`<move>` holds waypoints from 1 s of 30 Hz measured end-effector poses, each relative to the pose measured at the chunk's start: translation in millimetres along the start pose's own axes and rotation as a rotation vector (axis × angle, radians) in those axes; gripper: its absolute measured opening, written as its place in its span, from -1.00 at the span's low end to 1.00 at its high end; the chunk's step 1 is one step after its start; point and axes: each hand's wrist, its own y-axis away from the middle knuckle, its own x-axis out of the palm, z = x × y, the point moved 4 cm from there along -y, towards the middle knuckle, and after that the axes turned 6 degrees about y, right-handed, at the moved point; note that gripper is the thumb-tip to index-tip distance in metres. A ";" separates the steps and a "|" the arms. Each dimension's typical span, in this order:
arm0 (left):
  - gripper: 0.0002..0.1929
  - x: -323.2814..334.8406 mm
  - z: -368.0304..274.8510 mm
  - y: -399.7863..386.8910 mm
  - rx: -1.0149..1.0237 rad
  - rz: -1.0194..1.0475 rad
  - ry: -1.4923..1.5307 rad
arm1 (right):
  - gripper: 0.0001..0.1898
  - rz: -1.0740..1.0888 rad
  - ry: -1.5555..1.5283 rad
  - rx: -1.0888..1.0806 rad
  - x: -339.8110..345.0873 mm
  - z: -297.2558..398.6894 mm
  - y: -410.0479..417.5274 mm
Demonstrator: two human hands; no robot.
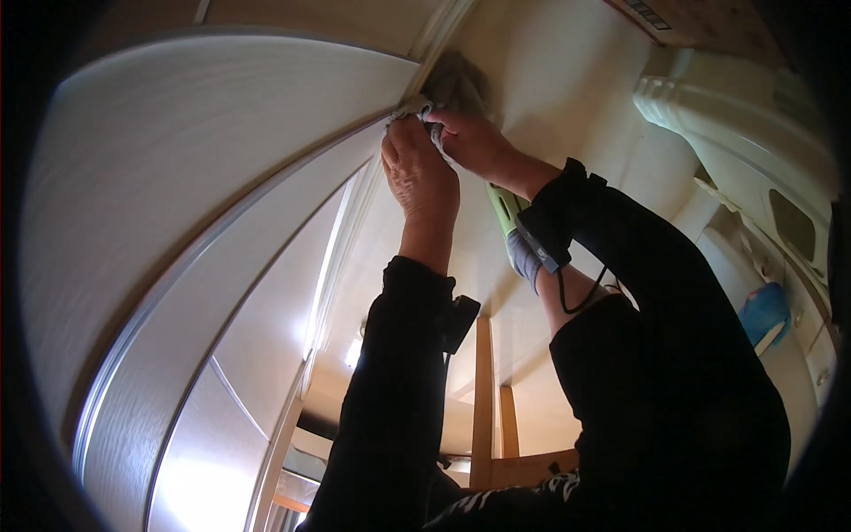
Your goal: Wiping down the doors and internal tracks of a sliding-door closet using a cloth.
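My left hand (423,174) pinches a grey cloth (413,106) at the edge of a white panelled door (239,100). On the same cloth, close beside it, is my right hand (477,141), with thumb and fingers closed around a twisted part. A strip of the cloth runs down between the two hands. Just beyond my fingers lies a dark grey, soft-looking patch (459,83); I cannot tell whether it is more of the cloth or partly shadow. My hands hide part of the door edge behind them.
My foot in a green slipper (503,205) and grey sock rests on the pale floor (425,279) below my right forearm. Wooden furniture legs (482,399) stand near my body. To the right are pale greenish furniture (731,126) and a blue item (764,312). Small devices with cables sit on both sleeves.
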 end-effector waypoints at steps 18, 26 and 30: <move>-0.52 -13.3 33.1 35.5 -0.128 0.014 -0.031 | -0.64 -0.127 0.134 -0.214 14.7 20.9 3.9; -0.44 -10.5 32.3 38.7 -0.081 0.063 -0.009 | -0.83 -0.202 0.288 -0.364 15.4 17.2 -18.2; -0.49 -16.8 39.5 45.9 -0.091 0.044 -0.039 | -0.76 -0.033 0.163 -0.166 16.6 10.7 -17.0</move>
